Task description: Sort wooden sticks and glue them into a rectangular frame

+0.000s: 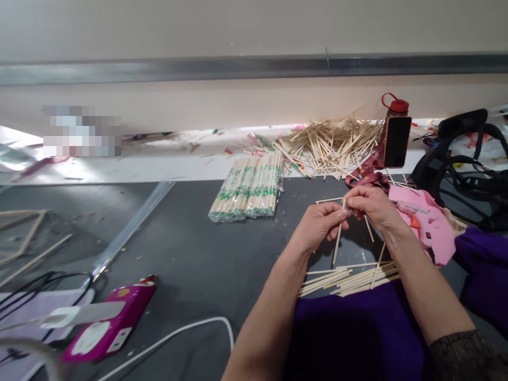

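Observation:
Both hands meet in front of me, over the grey table. My left hand (325, 219) is closed, thumb and fingers pinching a thin wooden stick (337, 246) that points down toward me. My right hand (371, 206) has its fingertips pressed together at the upper end of the same stick. Another stick (327, 200) runs sideways behind the left fingers, and a further stick (369, 229) slants below the right hand; whether these are joined to the held one I cannot tell. Several loose sticks (363, 278) lie between my forearms, beside purple cloth (353, 333).
Plastic-wrapped chopstick packs (248, 185) lie left of the hands. Behind are a heap of loose sticks (333, 143), a phone (397, 142) and a red-capped bottle (398, 106). A pink glue gun (423, 225) sits right. Clear rods (130, 227), a magenta case (115, 317) and a white cable (178, 330) lie left.

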### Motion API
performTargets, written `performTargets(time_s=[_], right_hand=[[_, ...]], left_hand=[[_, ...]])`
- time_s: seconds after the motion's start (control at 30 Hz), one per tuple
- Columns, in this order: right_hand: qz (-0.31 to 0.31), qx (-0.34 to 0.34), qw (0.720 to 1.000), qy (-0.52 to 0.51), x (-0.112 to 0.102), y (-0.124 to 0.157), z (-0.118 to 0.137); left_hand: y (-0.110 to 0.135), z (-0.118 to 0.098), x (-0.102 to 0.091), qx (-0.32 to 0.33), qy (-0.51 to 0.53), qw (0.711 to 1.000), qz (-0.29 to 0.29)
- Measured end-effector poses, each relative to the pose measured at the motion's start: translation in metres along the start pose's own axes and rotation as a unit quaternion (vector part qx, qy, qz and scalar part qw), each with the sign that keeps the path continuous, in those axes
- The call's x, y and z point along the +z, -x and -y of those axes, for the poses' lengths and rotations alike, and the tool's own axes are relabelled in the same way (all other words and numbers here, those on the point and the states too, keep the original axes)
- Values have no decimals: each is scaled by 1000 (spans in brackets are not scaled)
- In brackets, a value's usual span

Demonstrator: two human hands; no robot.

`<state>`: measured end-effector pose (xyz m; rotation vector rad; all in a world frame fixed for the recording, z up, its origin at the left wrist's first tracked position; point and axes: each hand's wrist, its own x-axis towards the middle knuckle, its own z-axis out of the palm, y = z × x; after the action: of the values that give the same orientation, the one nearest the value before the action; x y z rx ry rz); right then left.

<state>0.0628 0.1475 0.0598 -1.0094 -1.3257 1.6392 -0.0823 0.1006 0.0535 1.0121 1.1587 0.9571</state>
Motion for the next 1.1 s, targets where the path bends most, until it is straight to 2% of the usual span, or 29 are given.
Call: performTargets(time_s=[0.23,0.37,0.53,0.67,0.73,0.8,0.93,1.0,1.03,1.07,1.1], right_hand=[[5,28,999,-35,3,-3,-6],[-3,46,999,-11,0,-3,-6],[-32,6,999,14,-6,-3,-4],[-65,-31,993,94,-15,-2,-3],[-102,-32,980,165,-24,-2,-2],[-139,-33,954,265,-35,-3,-3],[-193,-62,850,485,-56,-6,-7],[-223,-90,819,521,-59,-7,-8],[-232,-106,822,508,-58,-7,-8],[-229,-117,841,475,-55,-6,-7],[-211,-118,872,426,-50,-5,-5]], left_hand=[[0,0,0,2,18,1000,16],[-2,3,-3,13,46,998,30],[-3,4,-3,27,60,998,4],[-3,2,-4,43,84,994,-47],[-4,1,-7,56,105,989,-82],[-6,1,-9,67,125,984,-109],[-7,2,-10,70,136,980,-124],[-7,3,-8,64,123,984,-110],[-6,3,-7,59,113,987,-98],[-6,3,-5,54,103,990,-82],[-5,3,-4,48,93,992,-65]])
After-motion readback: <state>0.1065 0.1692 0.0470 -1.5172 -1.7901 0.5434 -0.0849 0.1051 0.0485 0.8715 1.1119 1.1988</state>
